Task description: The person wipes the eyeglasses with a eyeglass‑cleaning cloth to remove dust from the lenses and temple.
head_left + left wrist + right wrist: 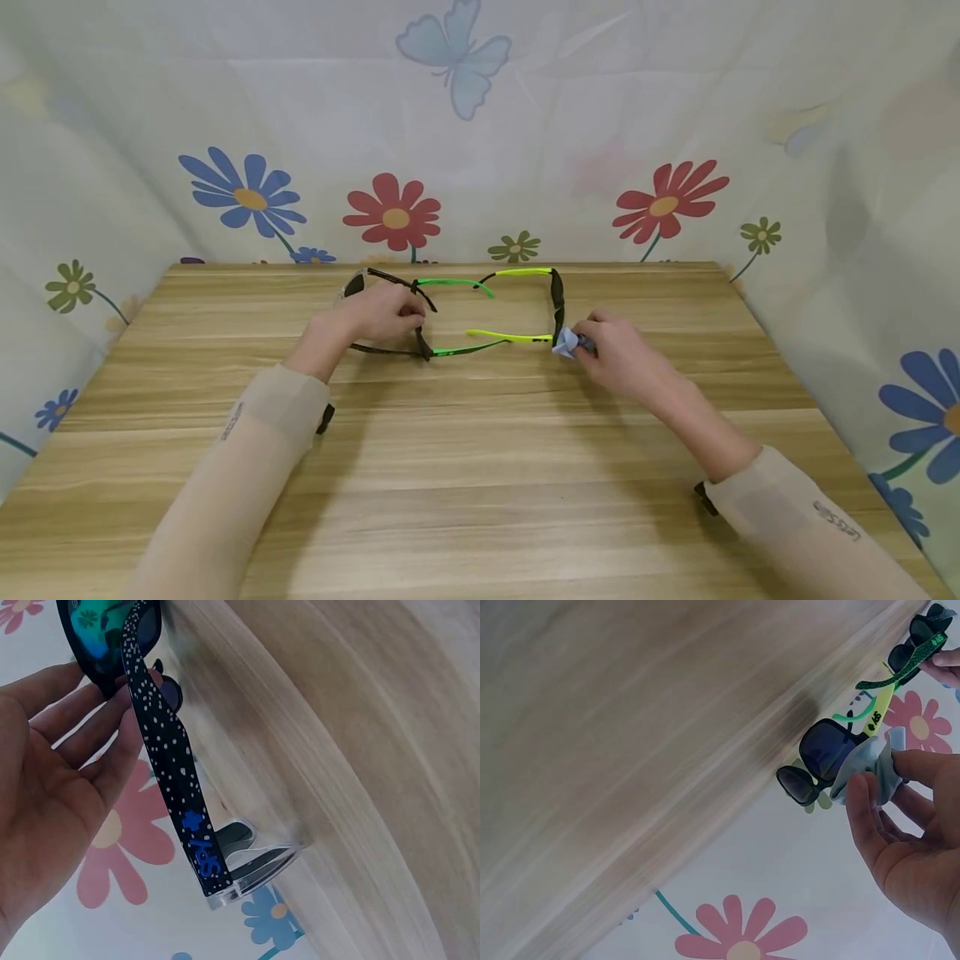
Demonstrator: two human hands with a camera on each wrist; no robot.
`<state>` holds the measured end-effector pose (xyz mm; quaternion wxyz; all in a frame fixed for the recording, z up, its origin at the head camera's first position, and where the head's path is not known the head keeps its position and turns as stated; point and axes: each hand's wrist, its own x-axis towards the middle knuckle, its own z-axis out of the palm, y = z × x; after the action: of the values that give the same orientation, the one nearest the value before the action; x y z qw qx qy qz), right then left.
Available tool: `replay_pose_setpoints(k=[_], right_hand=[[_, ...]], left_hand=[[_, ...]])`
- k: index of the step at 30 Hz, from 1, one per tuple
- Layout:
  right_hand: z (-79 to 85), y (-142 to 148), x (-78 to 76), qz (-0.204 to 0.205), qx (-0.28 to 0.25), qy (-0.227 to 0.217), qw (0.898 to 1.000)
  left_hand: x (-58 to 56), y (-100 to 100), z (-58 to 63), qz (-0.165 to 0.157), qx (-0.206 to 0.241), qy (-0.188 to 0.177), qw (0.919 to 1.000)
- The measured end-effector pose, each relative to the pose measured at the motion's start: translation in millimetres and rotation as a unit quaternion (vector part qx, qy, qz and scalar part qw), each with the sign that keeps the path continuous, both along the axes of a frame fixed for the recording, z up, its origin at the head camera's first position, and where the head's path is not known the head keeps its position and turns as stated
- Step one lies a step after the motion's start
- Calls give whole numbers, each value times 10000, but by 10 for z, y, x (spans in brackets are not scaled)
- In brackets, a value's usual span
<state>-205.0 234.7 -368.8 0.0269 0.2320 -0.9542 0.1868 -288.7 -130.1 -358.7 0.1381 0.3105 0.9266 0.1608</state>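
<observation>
My left hand [378,312] grips the front of the middle sunglasses [461,351], which have green arms; a green mirrored lens [96,641] shows in the left wrist view. Beside it, further left, lie sunglasses with a clear frame [354,286] and black, white-speckled arms [176,780]. Between the fingers and thumb of my right hand [622,354] is a bunched light-blue cloth [871,771]. The cloth lies against the near end of the front of the yellow-armed sunglasses [557,292]. Their dark lenses [826,750] face right, and their arms point left towards the green ones.
All three sunglasses stand in a row near the back of the wood-grain table [480,467]. A white curtain [525,150] printed with flowers and a butterfly hangs behind the table and along its sides.
</observation>
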Motion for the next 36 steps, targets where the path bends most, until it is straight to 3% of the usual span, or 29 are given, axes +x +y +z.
replay_pose_setpoints(k=[11, 25, 31, 36], right_hand=[[-19, -23, -46, 8, -27, 117, 9999], [-16, -53, -169, -164, -539, 494, 9972], [-21, 6, -287, -373, -596, 454, 9965], [-55, 43, -332, -430, -560, 381, 9968]], left_hand=[[-59, -30, -30, 239, -31, 9, 9997], [40, -15, -9, 826, -135, 489, 9953], [181, 142, 66, 645, -138, 1022, 9926], [273, 390, 84, 386, -171, 1106, 9930]])
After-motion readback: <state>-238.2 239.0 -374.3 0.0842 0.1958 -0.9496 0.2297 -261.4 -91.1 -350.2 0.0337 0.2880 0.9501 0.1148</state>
